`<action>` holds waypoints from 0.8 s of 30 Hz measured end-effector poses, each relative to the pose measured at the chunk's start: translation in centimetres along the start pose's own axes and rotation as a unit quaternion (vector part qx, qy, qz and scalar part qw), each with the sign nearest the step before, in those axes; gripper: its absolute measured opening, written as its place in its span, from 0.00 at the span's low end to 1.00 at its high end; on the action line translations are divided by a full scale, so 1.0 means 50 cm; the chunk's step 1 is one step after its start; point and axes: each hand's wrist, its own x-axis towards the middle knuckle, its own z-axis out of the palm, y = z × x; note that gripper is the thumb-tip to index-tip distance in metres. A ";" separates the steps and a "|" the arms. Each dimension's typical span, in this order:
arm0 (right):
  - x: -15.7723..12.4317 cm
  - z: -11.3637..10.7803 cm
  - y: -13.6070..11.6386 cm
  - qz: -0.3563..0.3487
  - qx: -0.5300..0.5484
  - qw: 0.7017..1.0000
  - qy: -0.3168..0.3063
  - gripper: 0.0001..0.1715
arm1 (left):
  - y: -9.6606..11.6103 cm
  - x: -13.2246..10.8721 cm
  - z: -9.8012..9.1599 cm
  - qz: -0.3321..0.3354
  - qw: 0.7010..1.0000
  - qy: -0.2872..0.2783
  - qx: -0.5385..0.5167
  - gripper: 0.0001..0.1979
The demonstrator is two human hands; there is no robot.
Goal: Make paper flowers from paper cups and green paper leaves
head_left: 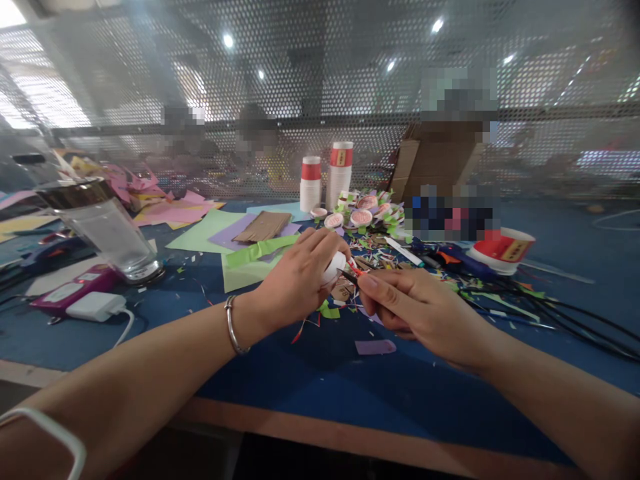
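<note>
My left hand [304, 270] is closed around a small white paper piece [333, 268] that looks like part of a paper cup; the fingers cover much of it. Pinched in my right hand [407, 303] is a slim dark tool [349, 275], its tip against the white piece. A red-orange bit [356, 268] shows between the two hands, and I cannot tell what it belongs to. Paper scraps [345, 290] lie beneath the hands. A purple paper strip [375, 347] rests on the blue table [320, 380] nearer to me.
Behind the hands stand two stacks of paper cups [311, 190], beside a pile of cut cup bases [361, 218]. A glass bottle [107, 230] and a purple power strip [75, 293] are left. To the right are a red-white cup [505, 252], a glue gun [463, 261] and black cables [565, 320].
</note>
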 end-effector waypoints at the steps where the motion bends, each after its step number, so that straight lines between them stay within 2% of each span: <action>1: 0.000 0.000 0.000 -0.002 0.001 1.000 -0.003 0.35 | 0.000 0.000 -0.001 0.001 1.000 -0.003 0.003 0.10; 10: -0.001 0.002 0.003 -0.005 -0.020 1.000 -0.014 0.33 | -0.004 -0.001 -0.008 0.021 1.000 -0.007 0.001 0.11; 16: -0.006 0.000 0.000 -0.029 -0.091 0.995 -0.013 0.33 | -0.013 0.009 -0.033 0.093 0.991 -0.003 0.091 0.07; 21: -0.007 0.000 -0.011 -0.046 -0.150 0.988 -0.010 0.33 | -0.008 0.008 -0.044 0.099 0.976 0.003 0.193 0.10; 24: -0.009 -0.002 -0.018 -0.066 -0.214 0.975 0.003 0.32 | -0.007 0.006 -0.047 0.100 0.978 0.006 0.183 0.09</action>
